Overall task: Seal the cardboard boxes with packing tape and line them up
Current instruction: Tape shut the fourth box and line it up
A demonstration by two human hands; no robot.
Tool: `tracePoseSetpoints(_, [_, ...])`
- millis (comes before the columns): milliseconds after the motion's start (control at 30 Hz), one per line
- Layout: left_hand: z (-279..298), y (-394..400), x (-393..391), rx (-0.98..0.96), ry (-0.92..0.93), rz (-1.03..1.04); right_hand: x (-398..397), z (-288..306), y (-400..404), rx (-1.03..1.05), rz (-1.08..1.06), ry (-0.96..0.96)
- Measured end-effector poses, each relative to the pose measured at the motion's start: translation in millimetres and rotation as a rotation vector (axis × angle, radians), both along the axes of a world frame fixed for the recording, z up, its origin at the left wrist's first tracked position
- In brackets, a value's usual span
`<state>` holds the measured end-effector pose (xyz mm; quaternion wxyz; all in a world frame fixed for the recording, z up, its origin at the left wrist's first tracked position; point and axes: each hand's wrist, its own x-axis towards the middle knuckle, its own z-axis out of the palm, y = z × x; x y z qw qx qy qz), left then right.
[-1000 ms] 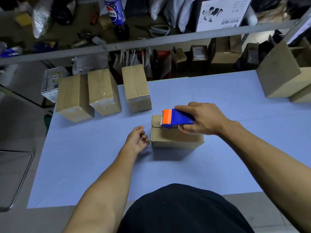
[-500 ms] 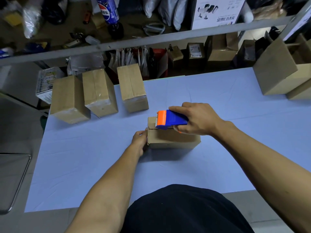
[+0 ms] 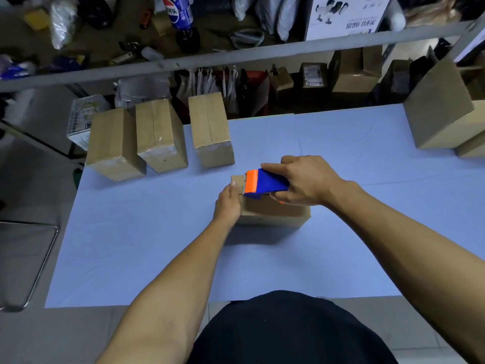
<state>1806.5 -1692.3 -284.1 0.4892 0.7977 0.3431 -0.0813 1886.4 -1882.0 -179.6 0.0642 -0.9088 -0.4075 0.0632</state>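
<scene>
A small cardboard box (image 3: 273, 214) lies on the blue table (image 3: 157, 245) in front of me. My right hand (image 3: 304, 179) grips a blue and orange tape dispenser (image 3: 263, 183) and holds it on the box's top near the left end. My left hand (image 3: 228, 203) is at the box's left end, thumb up on the top edge, fingers against the side. Three taped cardboard boxes stand in a row at the table's back left: left box (image 3: 111, 143), middle box (image 3: 160, 135), right box (image 3: 210, 130).
Larger plain cardboard boxes (image 3: 443, 111) are stacked at the table's far right. A metal shelf rail (image 3: 236, 55) crosses behind the table, with a cola bottle (image 3: 179, 14) and clutter beyond. A metal chair frame (image 3: 31, 258) stands to the left.
My left hand moved right from the bare table onto the box's left end. The dispenser stayed on the box top, shifting slightly left.
</scene>
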Motion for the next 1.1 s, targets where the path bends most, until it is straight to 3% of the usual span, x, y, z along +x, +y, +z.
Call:
tracePoseSetpoints(233, [1.2, -1.4, 0.7, -0.013, 0.006, 0.039, 2.4, 1.6, -17.9, -0.06, 0.065, -0.017])
tracePoseSetpoints(600, [-2.9, -0.1, -3.9, -0.016, -0.037, 0.036, -0.7, -20.1, -101.8, -0.048, -0.112, 0.058])
tracePoseSetpoints(700, [-2.6, -2.4, -5.0, 0.058, -0.026, 0.003, -3.5, -26.8, -105.0, -0.02, -0.131, 0.064])
tracePoseSetpoints(800, [4.4, -3.5, -4.1, 0.413, -0.075, -0.112, -2.1, -30.5, -108.6, -0.006, -0.135, 0.073])
tracePoseSetpoints(867, [10.7, -12.2, 0.0, 0.701, -0.189, -0.307, -2.1, -31.7, -109.6, -0.001, -0.138, 0.074])
tracePoseSetpoints(967, [15.1, -53.2, 9.8, 0.751, -0.211, -0.65, -2.0, -32.6, -110.0, 0.025, -0.145, 0.071])
tracePoseSetpoints(1100, [14.2, -76.5, 10.3, 0.757, -0.1, -0.783, -1.7, -37.5, -112.2, 0.044, -0.141, 0.104])
